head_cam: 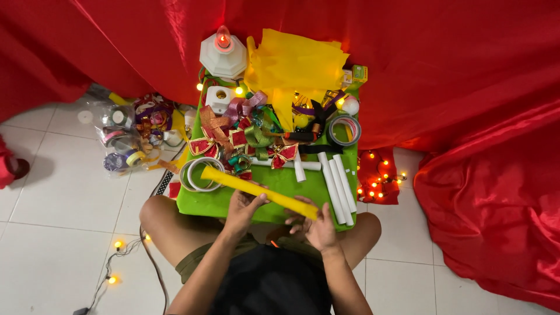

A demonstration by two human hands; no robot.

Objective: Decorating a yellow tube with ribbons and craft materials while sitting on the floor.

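Holding yellow strip (259, 191), both hands (242, 207) | tape rolls (195, 174), white tubes (337, 185) beside | ribbons (245, 133) behind

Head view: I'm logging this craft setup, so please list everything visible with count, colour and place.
Yellow strip: one, yellow, held across the green board's near edge.
Green board: one, green, on the person's lap.
White tubes: about four, white, right side of board.
Tape rolls: two, clear, board's left edge.
Ribbon bows: many, red, gold, green, mid-board.
Yellow paper: one pile, far edge.
Lamp: one, white, far left.
Red cloth: behind and right.
String lights: floor.
Left hand: grips strip.
Right hand: grips strip's end.
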